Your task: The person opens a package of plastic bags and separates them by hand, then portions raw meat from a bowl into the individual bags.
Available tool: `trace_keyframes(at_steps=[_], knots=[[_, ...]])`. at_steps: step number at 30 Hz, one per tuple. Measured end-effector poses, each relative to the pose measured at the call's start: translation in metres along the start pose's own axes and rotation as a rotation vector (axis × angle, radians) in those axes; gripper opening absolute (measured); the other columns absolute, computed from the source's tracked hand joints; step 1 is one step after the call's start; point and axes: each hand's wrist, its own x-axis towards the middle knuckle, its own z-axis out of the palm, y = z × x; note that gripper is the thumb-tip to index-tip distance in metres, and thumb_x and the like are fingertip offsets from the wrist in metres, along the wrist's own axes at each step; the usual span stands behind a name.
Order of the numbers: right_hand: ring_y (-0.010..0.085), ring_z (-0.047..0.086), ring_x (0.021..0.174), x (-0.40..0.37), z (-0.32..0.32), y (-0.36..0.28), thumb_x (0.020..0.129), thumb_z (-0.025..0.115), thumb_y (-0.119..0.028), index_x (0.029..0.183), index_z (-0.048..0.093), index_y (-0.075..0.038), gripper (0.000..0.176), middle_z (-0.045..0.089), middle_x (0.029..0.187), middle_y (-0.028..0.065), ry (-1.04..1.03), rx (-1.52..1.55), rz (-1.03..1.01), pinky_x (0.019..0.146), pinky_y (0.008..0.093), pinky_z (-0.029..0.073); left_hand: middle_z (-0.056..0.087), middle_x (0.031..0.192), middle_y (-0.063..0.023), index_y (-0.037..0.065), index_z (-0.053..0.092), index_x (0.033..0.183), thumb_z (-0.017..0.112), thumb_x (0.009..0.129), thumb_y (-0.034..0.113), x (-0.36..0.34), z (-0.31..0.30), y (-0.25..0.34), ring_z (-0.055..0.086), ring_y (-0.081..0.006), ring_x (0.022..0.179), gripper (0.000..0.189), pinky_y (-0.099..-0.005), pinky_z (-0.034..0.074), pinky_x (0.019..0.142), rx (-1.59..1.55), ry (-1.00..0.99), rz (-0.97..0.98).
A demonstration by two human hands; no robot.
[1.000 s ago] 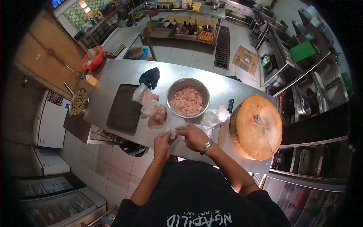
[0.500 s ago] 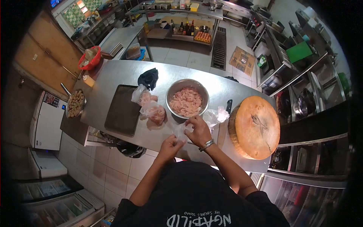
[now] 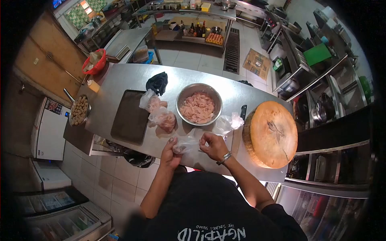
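Note:
A clear plastic bag (image 3: 189, 141) is stretched between my two hands, just in front of the metal bowl (image 3: 179, 114). My left hand (image 3: 172, 154) grips one side of it, with the film bunched at the fingers. On the other side, my right hand (image 3: 214, 146) pinches the bag between thumb and fingertips. Cut raw meat (image 3: 198, 107) fills much of the bowl. Left of the bowl lie two tied bags of meat (image 3: 163, 119). More crumpled plastic (image 3: 228, 123) rests right of the bowl, near a knife (image 3: 243, 112).
A thick round chopping block (image 3: 271, 134) stands at the table's right. On the left is a dark tray (image 3: 130, 116), with a black plastic bag (image 3: 157, 83) behind it. A pan of round brown pieces (image 3: 80, 110) sits farther left on a side surface.
My hands have moved apart, the left one shifting left and turning palm upward. The plastic bag between them is now spread wider.

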Motion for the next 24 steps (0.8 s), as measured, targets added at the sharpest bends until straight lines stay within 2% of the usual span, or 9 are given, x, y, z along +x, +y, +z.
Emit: trace_keyframes(at_steps=[2, 5, 7, 11, 14, 16, 17, 21, 24], knots=[[0.0114, 0.062, 0.068, 0.002, -0.001, 0.015, 0.078, 0.073, -0.004, 0.078, 0.051, -0.006, 0.022, 0.062, 0.072, 0.0018, -0.085, 0.329, 0.199, 0.061, 0.0268, 0.048, 0.064, 0.109, -0.0075, 0.008, 0.051, 0.117, 0.062, 0.095, 0.015, 0.002, -0.011, 0.001, 0.065, -0.0228, 0.097, 0.026, -0.0399, 0.057, 0.085, -0.062, -0.055, -0.071], [0.0095, 0.062, 0.072, 0.008, -0.014, 0.01, 0.081, 0.071, 0.001, 0.08, 0.047, -0.008, 0.026, 0.063, 0.075, 0.0023, -0.097, 0.626, 0.365, 0.063, 0.0243, 0.049, 0.06, 0.099, -0.0053, 0.011, 0.045, 0.115, 0.071, 0.087, 0.007, -0.021, 0.014, 0.006, 0.064, -0.0166, 0.083, 0.039, -0.0327, 0.056, 0.076, 0.149, -0.166, -0.157], [0.0106, 0.064, 0.074, 0.007, -0.018, 0.007, 0.081, 0.07, 0.003, 0.081, 0.044, -0.009, 0.029, 0.064, 0.077, 0.0033, -0.125, 0.609, 0.45, 0.065, 0.0244, 0.05, 0.059, 0.095, -0.0054, 0.009, 0.041, 0.119, 0.076, 0.078, 0.0, -0.026, 0.024, -0.006, 0.061, -0.0118, 0.077, 0.055, -0.028, 0.053, 0.069, 0.844, -0.174, 0.176], [0.0109, 0.065, 0.078, -0.004, -0.01, 0.012, 0.082, 0.07, 0.003, 0.082, 0.043, -0.01, 0.03, 0.065, 0.078, 0.0031, -0.177, 0.634, 0.419, 0.066, 0.0243, 0.05, 0.058, 0.101, -0.0124, 0.007, 0.038, 0.125, 0.071, 0.073, -0.01, -0.011, 0.017, 0.0, 0.061, -0.018, 0.089, 0.064, -0.031, 0.053, 0.066, 0.902, -0.017, 0.189], [0.0109, 0.065, 0.077, -0.012, -0.003, -0.001, 0.082, 0.069, 0.003, 0.084, 0.042, -0.011, 0.03, 0.064, 0.076, 0.0029, -0.165, 0.72, 0.352, 0.063, 0.0236, 0.048, 0.055, 0.094, -0.0069, 0.007, 0.04, 0.12, 0.076, 0.068, -0.006, -0.011, 0.026, -0.005, 0.058, -0.0188, 0.078, 0.064, -0.0311, 0.048, 0.063, 0.899, 0.142, 0.474], [0.011, 0.065, 0.076, -0.009, -0.006, -0.006, 0.082, 0.069, 0.003, 0.084, 0.042, -0.011, 0.031, 0.064, 0.075, 0.0028, -0.139, 0.788, 0.305, 0.061, 0.0232, 0.047, 0.051, 0.097, -0.0129, 0.005, 0.042, 0.118, 0.076, 0.066, -0.004, -0.022, 0.043, -0.007, 0.057, -0.0305, 0.088, 0.062, -0.0379, 0.049, 0.069, 1.584, 0.171, 1.068], [0.0106, 0.064, 0.076, -0.003, -0.015, -0.006, 0.082, 0.069, 0.001, 0.084, 0.04, -0.012, 0.032, 0.065, 0.078, 0.0038, -0.077, 0.779, 0.358, 0.059, 0.0221, 0.046, 0.051, 0.097, -0.0129, 0.005, 0.042, 0.118, 0.076, 0.066, -0.004, -0.024, 0.042, -0.008, 0.057, -0.0305, 0.088, 0.062, -0.0379, 0.049, 0.069, 1.585, 0.172, 1.072], [0.0074, 0.06, 0.071, -0.001, -0.022, 0.013, 0.081, 0.069, -0.001, 0.087, 0.04, -0.015, 0.033, 0.068, 0.082, 0.0057, 0.009, 0.692, 0.528, 0.054, 0.0192, 0.037, 0.052, 0.1, -0.0177, 0.004, 0.048, 0.109, 0.073, 0.065, -0.003, -0.037, 0.029, -0.015, 0.056, -0.0387, 0.094, 0.051, -0.0447, 0.05, 0.078, 1.754, -0.224, 1.148], [0.0092, 0.062, 0.072, -0.006, -0.022, 0.027, 0.082, 0.069, 0.001, 0.088, 0.04, -0.014, 0.033, 0.068, 0.084, 0.0065, 0.035, 0.614, 0.487, 0.059, 0.0198, 0.044, 0.056, 0.095, -0.0149, 0.002, 0.055, 0.088, 0.064, 0.068, -0.009, -0.043, 0.029, 0.008, 0.059, -0.037, 0.086, 0.025, -0.0427, 0.051, 0.075, 1.779, -0.569, 1.091]])
